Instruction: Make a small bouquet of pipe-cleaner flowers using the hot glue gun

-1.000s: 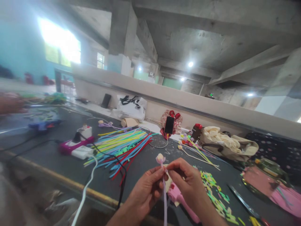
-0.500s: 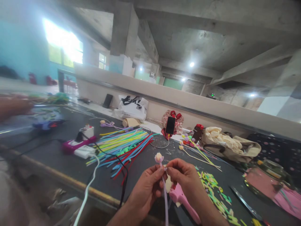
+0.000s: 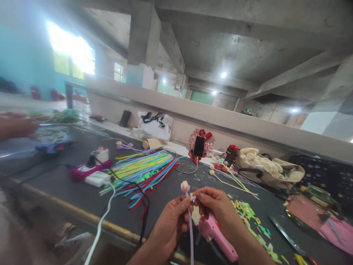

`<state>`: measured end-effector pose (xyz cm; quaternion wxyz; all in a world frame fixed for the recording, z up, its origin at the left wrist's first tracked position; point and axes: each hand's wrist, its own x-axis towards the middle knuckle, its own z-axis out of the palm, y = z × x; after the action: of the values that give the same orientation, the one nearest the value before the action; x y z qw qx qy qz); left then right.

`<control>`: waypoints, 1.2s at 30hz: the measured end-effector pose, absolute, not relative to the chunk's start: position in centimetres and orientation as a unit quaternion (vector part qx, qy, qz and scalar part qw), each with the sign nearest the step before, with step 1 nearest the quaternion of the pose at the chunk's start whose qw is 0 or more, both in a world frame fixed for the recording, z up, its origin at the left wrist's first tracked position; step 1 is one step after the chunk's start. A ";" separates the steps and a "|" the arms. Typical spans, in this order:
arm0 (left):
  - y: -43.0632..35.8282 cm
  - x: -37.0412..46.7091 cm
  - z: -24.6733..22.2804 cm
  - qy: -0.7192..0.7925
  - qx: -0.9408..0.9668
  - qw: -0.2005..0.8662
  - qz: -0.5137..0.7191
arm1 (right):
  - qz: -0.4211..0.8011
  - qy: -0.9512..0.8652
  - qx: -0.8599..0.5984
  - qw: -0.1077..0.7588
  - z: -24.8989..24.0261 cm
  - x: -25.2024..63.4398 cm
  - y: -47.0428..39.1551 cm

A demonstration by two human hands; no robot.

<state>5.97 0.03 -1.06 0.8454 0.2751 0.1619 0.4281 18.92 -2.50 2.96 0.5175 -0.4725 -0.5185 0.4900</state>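
Observation:
A flower with a cream and lilac head (image 3: 185, 187) stands upright on a lilac stem (image 3: 191, 235). My left hand (image 3: 172, 217) pinches this stem just below the head. Fingers of my right hand (image 3: 213, 202) are closed on a small lilac piece (image 3: 193, 198) that sticks out sideways from the stem. A pink glue gun (image 3: 217, 235) lies under my right hand, partly hidden by it. To the right of that hand many short green and yellow pieces (image 3: 252, 217) are scattered.
Coloured pipe-cleaner-like stems (image 3: 146, 169) lie beyond my left hand, beside a purple power strip (image 3: 89, 173) with cables. Finished-looking flowers (image 3: 217, 162), a phone (image 3: 199, 146), a cloth bag (image 3: 264, 167), scissors (image 3: 286, 235) and a jar (image 3: 314, 202) surround the work. Another person's hand (image 3: 18, 125) is at far left.
My right hand has shifted slightly right from the stem, and more of the small lilac piece shows between my hands. The view has moved slightly.

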 end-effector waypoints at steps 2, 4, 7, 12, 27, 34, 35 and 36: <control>0.0 5.9 -1.0 0.167 0.276 0.847 0.422 | 0.421 -0.544 -0.501 0.525 3.1 19.0 -2.8; 0.0 5.9 -1.0 0.171 0.274 0.849 0.417 | 0.360 -0.581 -0.521 0.511 3.3 19.0 -2.9; 0.1 5.9 -0.9 0.177 0.271 0.849 0.417 | 0.269 -0.652 -0.541 0.459 3.6 19.1 -3.0; 0.3 5.6 -0.2 0.202 0.253 0.863 0.389 | 0.171 -0.726 -0.553 0.372 4.5 19.8 -2.7; 0.9 4.6 0.0 0.091 0.237 0.941 0.225 | 0.037 -0.887 -0.416 0.197 11.1 20.4 -2.2; 0.8 4.6 -0.2 0.074 0.227 0.946 0.218 | 0.021 -0.898 -0.407 0.168 10.8 20.3 -1.9; 0.8 4.6 -0.2 0.072 0.228 0.947 0.213 | 0.018 -0.899 -0.407 0.164 10.8 20.3 -1.8; 0.8 4.6 -0.2 0.072 0.228 0.948 0.210 | 0.014 -0.900 -0.406 0.161 10.8 20.3 -1.8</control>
<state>4.63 0.81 -0.25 0.9481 0.2283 0.0716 0.2096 20.33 -1.83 10.79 0.1605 -0.4061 -0.8995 0.0138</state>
